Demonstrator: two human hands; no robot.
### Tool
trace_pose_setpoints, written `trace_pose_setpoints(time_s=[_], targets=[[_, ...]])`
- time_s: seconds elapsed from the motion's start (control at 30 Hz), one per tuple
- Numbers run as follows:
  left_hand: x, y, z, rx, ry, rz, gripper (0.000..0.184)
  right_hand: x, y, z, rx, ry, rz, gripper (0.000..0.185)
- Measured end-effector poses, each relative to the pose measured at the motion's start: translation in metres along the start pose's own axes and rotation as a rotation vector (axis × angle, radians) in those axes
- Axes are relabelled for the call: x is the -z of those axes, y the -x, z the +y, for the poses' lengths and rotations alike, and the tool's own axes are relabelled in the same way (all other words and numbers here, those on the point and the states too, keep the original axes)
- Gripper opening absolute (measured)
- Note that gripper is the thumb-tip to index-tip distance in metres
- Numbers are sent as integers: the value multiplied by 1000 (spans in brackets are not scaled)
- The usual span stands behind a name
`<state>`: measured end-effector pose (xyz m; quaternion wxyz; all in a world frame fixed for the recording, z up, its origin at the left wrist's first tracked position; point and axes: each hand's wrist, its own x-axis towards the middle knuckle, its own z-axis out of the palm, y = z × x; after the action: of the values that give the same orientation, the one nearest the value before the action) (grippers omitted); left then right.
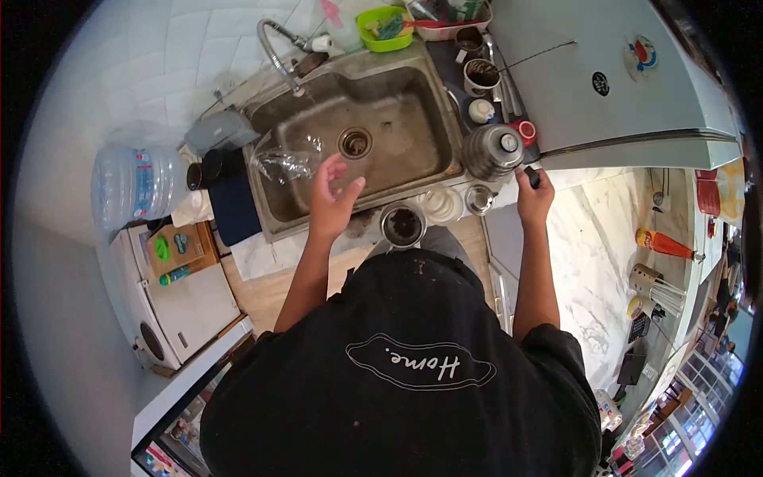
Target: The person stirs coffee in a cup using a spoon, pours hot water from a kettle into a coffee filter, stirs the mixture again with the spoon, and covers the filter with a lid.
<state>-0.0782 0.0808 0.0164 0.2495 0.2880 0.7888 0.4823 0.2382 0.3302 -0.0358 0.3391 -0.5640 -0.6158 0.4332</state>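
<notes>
My right hand (pixel 536 199) is closed around the black handle of a silver kettle (pixel 486 155), which stands at the right rim of the sink. My left hand (pixel 335 196) is over the sink's front edge, empty, its fingers apart. Near it, a crumpled clear plastic bag (pixel 288 161) lies at the left side of the metal sink (pixel 397 171). Between my hands, close to my body, is a round metal cup (pixel 402 226) with dark contents. Beside it are a pale round dish (pixel 440 204) and a small round metal lid (pixel 479 199).
A tap (pixel 278 60) arches over the sink's back left. Dark-stained cups (pixel 482 75) and utensils lie at back right, beside a grey refrigerator (pixel 612 79). A green basin (pixel 384 30) sits behind the sink. On the left stand a large water bottle (pixel 139 183) and a white appliance (pixel 187 302).
</notes>
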Motion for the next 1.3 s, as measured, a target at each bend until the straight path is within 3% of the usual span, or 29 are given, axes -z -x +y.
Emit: trace_pose_setpoints(time_s=[0.33,0.57,0.93,1.3], targets=[[16,33,-13,-25,7,-48,65,26,41,-59,103,-82,180,26],[16,64,-16,-30,55,-132,65,73,94,-108,261,36,311,20],[16,111,-24,-101,74,-298,60,109,187,-126,241,200,173,19],[5,125,-16,-186,43,-340,48,109,228,-137,386,543,86,24]])
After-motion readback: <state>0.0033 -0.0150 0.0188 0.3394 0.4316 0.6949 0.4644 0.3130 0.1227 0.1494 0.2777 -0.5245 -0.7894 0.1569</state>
